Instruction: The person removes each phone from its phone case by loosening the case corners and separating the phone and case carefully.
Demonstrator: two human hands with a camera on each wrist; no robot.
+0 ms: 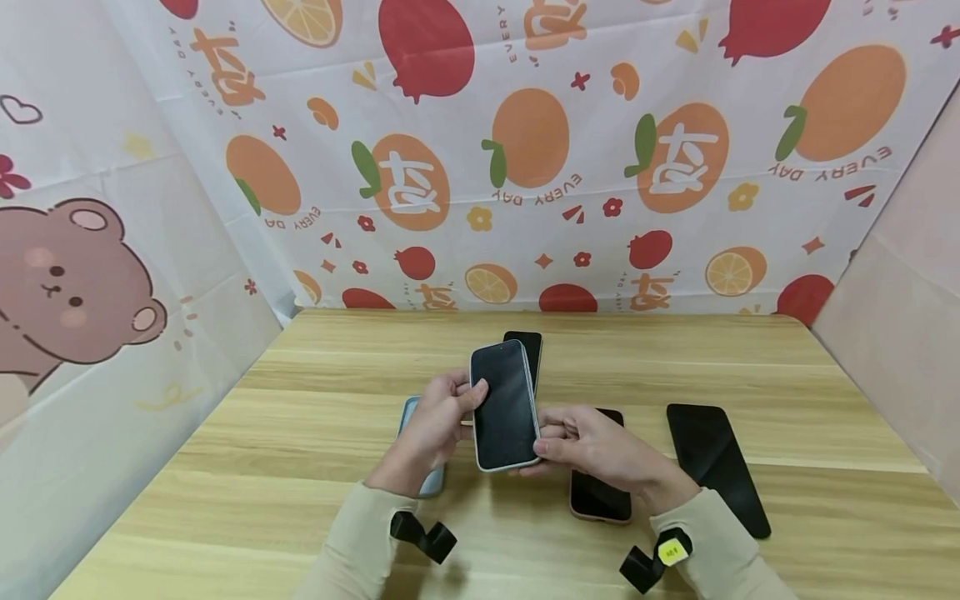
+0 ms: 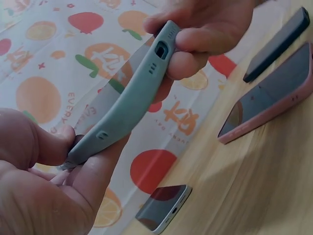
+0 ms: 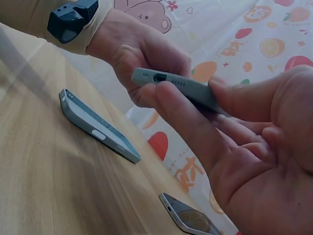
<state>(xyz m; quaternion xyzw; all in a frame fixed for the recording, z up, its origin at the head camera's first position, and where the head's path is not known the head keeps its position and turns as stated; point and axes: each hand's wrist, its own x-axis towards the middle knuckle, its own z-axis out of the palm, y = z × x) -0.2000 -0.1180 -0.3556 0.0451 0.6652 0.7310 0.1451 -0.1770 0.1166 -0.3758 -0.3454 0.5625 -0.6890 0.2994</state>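
A black-screened phone [image 1: 502,408] in a pale blue-green case [image 2: 132,98] is held between both hands above the table, screen up and tilted. My left hand [image 1: 442,417] grips its left side, thumb on the screen's edge and fingers behind. At the lower right corner my right hand [image 1: 600,446] pinches the phone and case, thumb on the front edge. In the left wrist view the case's side looks bowed, with a port cutout near the right fingers. How far the phone sits inside the case cannot be told.
Under the left wrist lies a light blue phone case [image 3: 100,129]. A phone [image 1: 532,350] rests behind the held one. Beneath the right hand is a pink-cased phone [image 1: 600,496], and a larger black phone [image 1: 716,467] lies farther right. Patterned cloth [image 1: 525,208] hangs behind the wooden table [image 1: 300,467].
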